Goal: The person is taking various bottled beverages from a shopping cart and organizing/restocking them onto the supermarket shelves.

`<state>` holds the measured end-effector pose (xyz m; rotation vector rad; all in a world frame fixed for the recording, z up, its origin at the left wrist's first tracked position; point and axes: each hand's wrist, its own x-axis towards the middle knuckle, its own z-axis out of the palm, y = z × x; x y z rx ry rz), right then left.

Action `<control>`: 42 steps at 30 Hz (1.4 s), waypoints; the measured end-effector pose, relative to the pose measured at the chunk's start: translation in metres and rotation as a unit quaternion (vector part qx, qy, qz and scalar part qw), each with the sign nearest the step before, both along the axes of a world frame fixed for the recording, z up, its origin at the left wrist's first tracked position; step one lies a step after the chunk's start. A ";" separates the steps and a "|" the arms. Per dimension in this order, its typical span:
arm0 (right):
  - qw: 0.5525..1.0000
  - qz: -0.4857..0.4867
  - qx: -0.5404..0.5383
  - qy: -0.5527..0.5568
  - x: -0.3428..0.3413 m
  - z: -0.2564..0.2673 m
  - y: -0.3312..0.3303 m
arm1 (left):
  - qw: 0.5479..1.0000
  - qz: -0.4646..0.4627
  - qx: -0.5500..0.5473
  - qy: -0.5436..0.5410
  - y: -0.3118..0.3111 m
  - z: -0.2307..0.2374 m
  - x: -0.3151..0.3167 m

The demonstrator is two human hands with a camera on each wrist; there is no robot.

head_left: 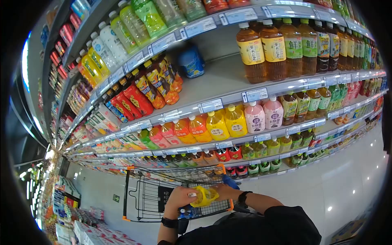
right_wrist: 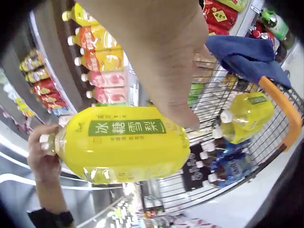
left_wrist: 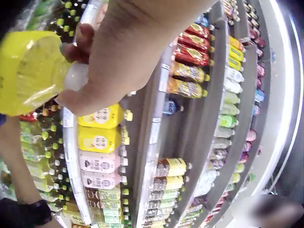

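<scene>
A large drink bottle with a yellow label [right_wrist: 126, 145] lies on its side between my two hands, above the shopping cart [head_left: 141, 220]. At one end, my left hand [head_left: 179, 198] grips the neck, with thumb and fingers close around the white cap [left_wrist: 76, 77]. My right hand [head_left: 223, 192] holds the base end; in the right wrist view the thumb side shows against the bottle and the other fingers are hidden. Inside the cart lie another yellow-labelled bottle [right_wrist: 249, 116] and several bottles with blue labels [right_wrist: 232, 166].
Shelves of bottled drinks curve along the far side, with yellow-labelled bottles [head_left: 216, 125] and pink ones [head_left: 255, 117] in a middle row. A blue cloth [right_wrist: 247, 52] hangs over the cart's handle end. Stacked packs [head_left: 87, 232] stand on the floor at left.
</scene>
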<state>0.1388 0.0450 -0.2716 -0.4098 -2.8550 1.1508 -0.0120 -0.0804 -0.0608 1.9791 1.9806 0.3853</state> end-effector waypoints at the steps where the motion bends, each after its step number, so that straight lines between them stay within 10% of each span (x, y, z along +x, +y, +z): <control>1: 0.996 0.020 -0.066 0.054 0.002 0.011 0.003 | 1.000 0.005 -0.006 -0.017 0.004 0.019 0.011; 5: 0.966 0.070 -0.177 0.174 0.053 0.110 0.013 | 0.995 -0.051 0.079 -0.038 0.020 0.069 0.046; 8: 0.928 -0.011 -0.119 0.352 0.073 0.113 0.008 | 0.985 -0.087 0.145 -0.031 0.023 0.107 0.082; 20: 0.841 -0.180 0.053 0.507 0.160 0.193 0.016 | 0.886 -0.084 0.442 -0.108 0.021 0.153 0.185; 29: 0.851 -0.190 -0.095 0.480 0.205 0.247 0.010 | 0.863 -0.077 0.294 -0.402 0.057 0.107 0.191; 33: 0.887 -0.032 -0.217 0.407 0.213 0.257 0.013 | 0.817 -0.097 0.141 -0.551 0.062 0.085 0.175; 42: 0.866 0.126 -0.369 0.313 0.216 0.232 0.002 | 0.784 -0.132 0.213 -0.568 0.021 0.099 0.189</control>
